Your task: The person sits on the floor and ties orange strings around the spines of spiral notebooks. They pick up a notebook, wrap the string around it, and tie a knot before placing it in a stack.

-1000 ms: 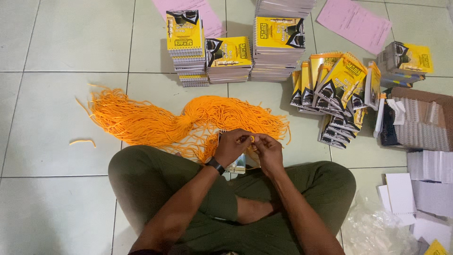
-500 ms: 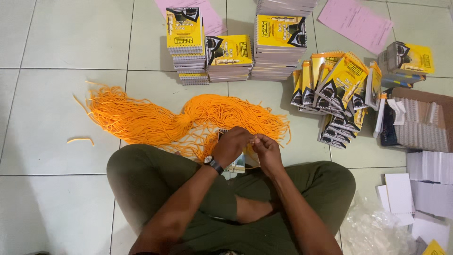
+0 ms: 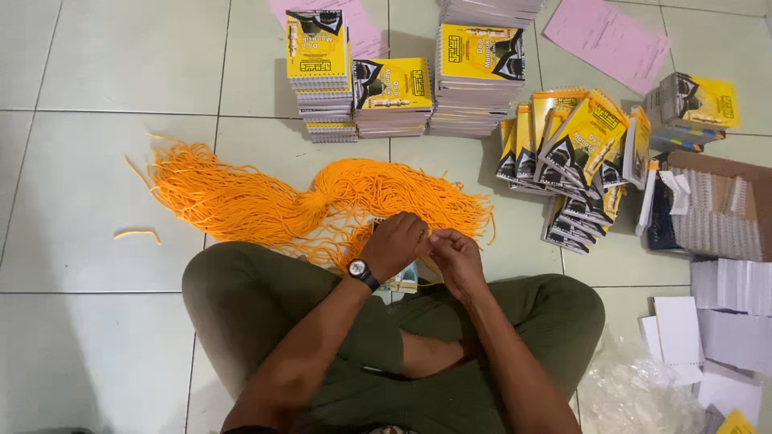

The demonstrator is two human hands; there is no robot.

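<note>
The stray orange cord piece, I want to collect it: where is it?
In the head view, the stray cord piece lies on the floor tile left of the orange cord bundle.

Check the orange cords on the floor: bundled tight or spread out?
Spread out. The orange cords fan loosely across the tiled floor, pinched together only near the middle; one stray piece lies apart on the left.

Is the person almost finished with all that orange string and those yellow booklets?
Not nearly. Some looks done: yellow booklets sit in neat stacks at the back. Right now the left hand and right hand pinch something small together over the lap; what it is cannot be told. Left: a big heap of orange string, a loose jumble of booklets and piles of white pages.
</note>
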